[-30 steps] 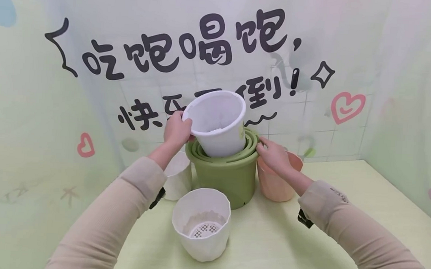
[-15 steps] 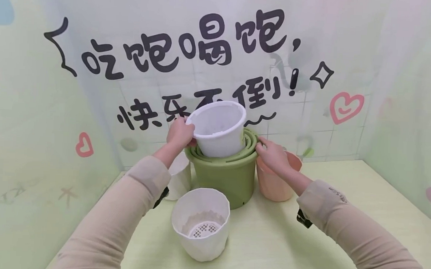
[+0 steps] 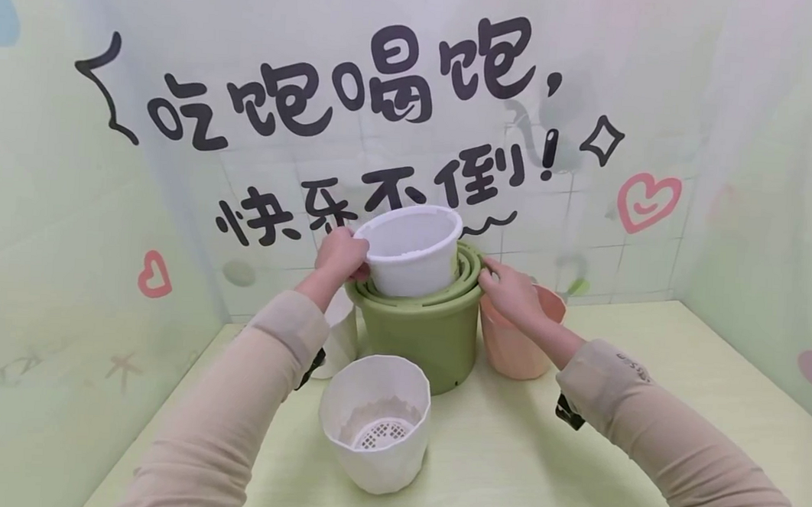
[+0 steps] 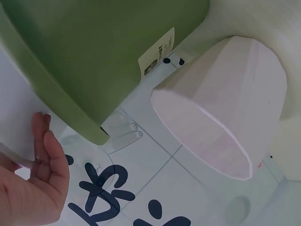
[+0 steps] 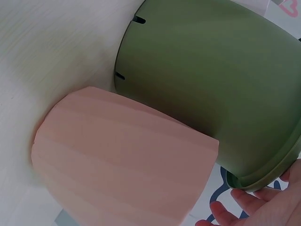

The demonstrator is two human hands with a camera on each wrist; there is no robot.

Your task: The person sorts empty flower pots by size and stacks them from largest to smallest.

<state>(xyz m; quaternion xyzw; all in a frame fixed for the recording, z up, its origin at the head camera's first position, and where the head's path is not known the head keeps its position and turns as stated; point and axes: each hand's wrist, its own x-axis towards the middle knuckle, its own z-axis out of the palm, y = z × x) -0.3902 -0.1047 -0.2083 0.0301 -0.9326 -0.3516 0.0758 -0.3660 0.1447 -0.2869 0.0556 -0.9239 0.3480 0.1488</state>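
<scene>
My left hand (image 3: 340,256) grips the left rim of a smooth white flower pot (image 3: 415,273), which sits slightly tilted inside a nest of green flower pots (image 3: 418,342). The white pot's lower part is hidden by the green rims. On the other side, my right hand (image 3: 514,294) pinches the outer green rim, thumb on the near side. In the left wrist view, the curled fingers of the left hand (image 4: 40,188) are beside the green rim. Fingertips of the right hand (image 5: 270,202) touch the green rim from below in the right wrist view.
A faceted white pot (image 3: 372,462) with a grid bottom stands in front of the green stack. Another white pot (image 3: 339,338) is behind my left forearm. A pink pot (image 3: 514,351) stands close against the stack's right side. A printed wall (image 3: 307,34) rises behind.
The smooth white pot has gone down into the green stack and become more level, my left hand lowering with it. My right hand has stayed on the green rim.
</scene>
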